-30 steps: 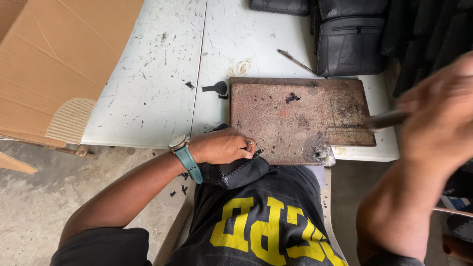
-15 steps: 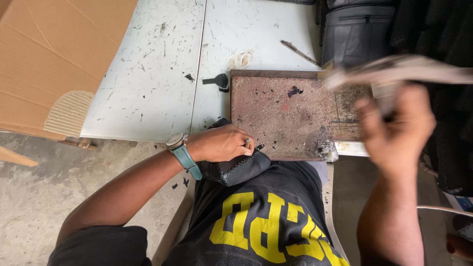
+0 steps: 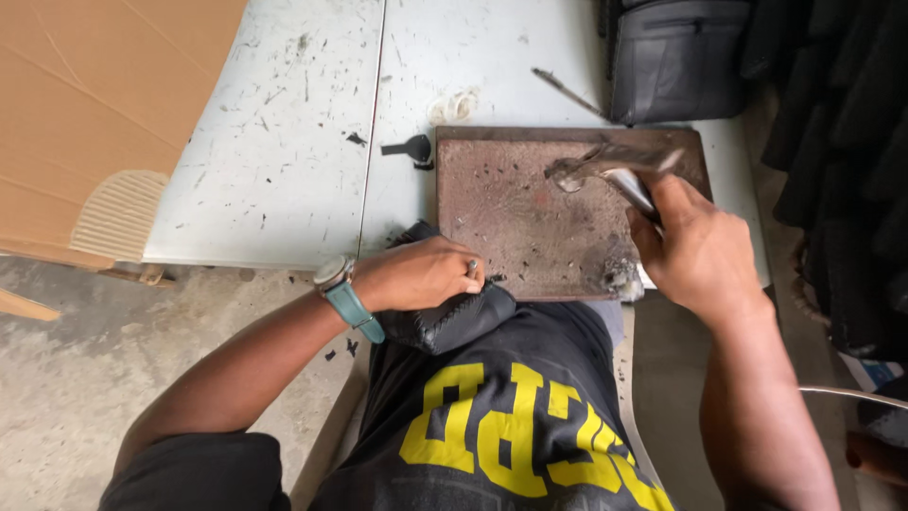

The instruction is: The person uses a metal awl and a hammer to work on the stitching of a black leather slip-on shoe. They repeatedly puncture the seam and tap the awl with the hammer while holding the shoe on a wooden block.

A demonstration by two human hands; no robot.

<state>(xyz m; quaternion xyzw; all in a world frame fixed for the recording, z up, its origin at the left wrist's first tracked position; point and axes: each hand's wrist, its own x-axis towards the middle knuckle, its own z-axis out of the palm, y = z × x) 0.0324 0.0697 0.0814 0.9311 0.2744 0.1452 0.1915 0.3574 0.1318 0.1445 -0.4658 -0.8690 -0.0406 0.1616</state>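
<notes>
- A hammer [image 3: 605, 175] is gripped in the closed right hand [image 3: 702, 248]; its blurred metal head is seen over the far right part of a rusty brown metal plate [image 3: 511, 222].
- A black leather piece [image 3: 452, 317] is pinned under the curled left hand [image 3: 421, 276] at the plate's near left edge, hanging over the table edge towards the lap.
- A teal-strapped wristwatch [image 3: 342, 291] is worn on the left wrist.
- The plate is laid on a scuffed white table [image 3: 274, 142].
- A black bag [image 3: 673, 59] is seen beyond the plate, and brown cardboard [image 3: 85, 104] at the far left.
</notes>
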